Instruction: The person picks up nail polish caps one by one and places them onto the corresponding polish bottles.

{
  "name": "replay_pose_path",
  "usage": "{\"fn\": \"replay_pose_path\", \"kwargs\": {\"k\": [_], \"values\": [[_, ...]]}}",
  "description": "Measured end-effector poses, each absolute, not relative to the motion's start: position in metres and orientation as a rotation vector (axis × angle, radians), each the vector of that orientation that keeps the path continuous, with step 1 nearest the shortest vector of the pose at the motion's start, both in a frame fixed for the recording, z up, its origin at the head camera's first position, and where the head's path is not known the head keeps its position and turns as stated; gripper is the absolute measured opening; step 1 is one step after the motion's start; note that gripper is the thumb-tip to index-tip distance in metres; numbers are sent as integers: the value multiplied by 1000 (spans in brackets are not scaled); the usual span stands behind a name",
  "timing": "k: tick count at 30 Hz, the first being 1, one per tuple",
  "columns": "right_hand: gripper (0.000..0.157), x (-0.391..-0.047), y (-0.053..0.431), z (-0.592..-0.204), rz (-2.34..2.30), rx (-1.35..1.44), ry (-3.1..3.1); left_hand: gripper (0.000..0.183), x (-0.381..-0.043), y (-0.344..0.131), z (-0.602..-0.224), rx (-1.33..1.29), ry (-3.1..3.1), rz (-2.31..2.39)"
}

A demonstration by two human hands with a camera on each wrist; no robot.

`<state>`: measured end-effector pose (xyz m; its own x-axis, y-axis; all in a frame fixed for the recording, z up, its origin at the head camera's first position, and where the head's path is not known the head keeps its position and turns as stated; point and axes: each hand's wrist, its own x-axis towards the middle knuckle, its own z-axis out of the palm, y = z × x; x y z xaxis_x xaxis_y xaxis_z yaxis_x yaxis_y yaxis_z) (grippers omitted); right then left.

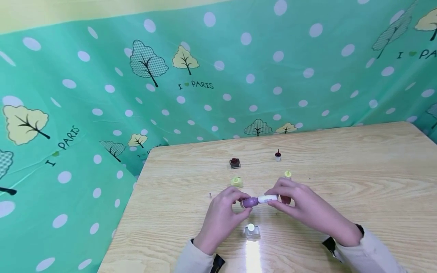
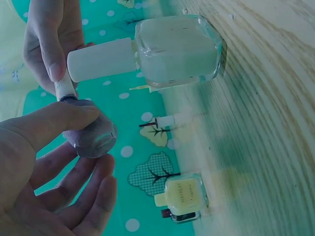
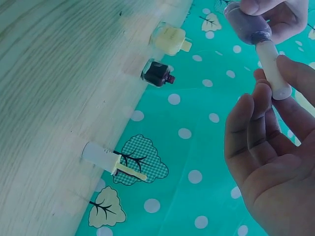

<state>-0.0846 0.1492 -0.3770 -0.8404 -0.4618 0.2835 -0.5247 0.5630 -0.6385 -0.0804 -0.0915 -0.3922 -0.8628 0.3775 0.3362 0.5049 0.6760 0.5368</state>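
A purple nail polish bottle (image 1: 250, 202) lies tilted between the thumb and fingers of my left hand (image 1: 222, 212), held above the table. With thumb and fingertips my right hand (image 1: 300, 199) pinches its white cap (image 1: 268, 198). In the right wrist view the cap (image 3: 272, 71) meets the neck of the purple bottle (image 3: 246, 24). Below both hands, close to me, stands a nail polish bottle with a white cap (image 1: 252, 232); it looms large in the left wrist view as a pale bottle (image 2: 178, 51).
Beyond the hands stand a capless yellow polish bottle (image 1: 236, 182) and a capless dark red one (image 1: 235, 163). A white cap with a dark red brush (image 1: 278, 156) stands upright at the back; a yellow brush cap (image 1: 288, 174) is just behind my right hand. A patterned curtain (image 1: 218, 76) hangs behind the table.
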Motion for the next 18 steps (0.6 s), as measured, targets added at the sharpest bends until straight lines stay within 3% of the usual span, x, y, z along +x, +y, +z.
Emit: {"fn": "replay_pose_path", "kwargs": {"k": [18], "values": [[20,-87,153,-379,1137,934,-2583,18,-81,-90,-385,-813,-2637,-953]]}}
